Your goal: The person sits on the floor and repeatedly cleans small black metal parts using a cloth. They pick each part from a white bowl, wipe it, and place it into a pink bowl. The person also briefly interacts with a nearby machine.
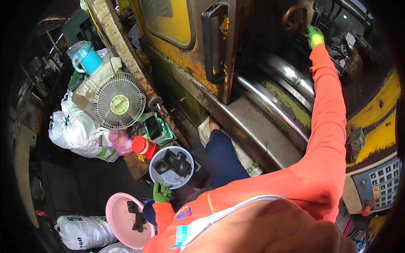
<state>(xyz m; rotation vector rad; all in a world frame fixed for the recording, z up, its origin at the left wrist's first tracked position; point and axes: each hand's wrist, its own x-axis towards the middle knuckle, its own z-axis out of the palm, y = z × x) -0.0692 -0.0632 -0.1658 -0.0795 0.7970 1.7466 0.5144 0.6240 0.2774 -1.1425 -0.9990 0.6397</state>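
Observation:
My left hand (162,193), in a green glove, hangs low beside a pale blue-white basin (190,175). Its fingers are loosely bent and apart, with nothing seen in them. Several black moulded parts (182,164) lie in that basin. My right arm stretches far forward into the opening of a yellow machine, past shiny metal rods (270,105). There my right hand (314,37), in a green and yellow glove, is near a brown curved handle (291,19). Its fingertips are too dark and hidden to show whether they grip anything.
A pink basin (110,217) with dark parts stands at lower left, near white sacks (82,232). Beyond are a fan (119,104), a red container (143,146) and a blue jug (91,62). The machine's yellow door (168,25) is ahead; a button panel (382,183) is at right.

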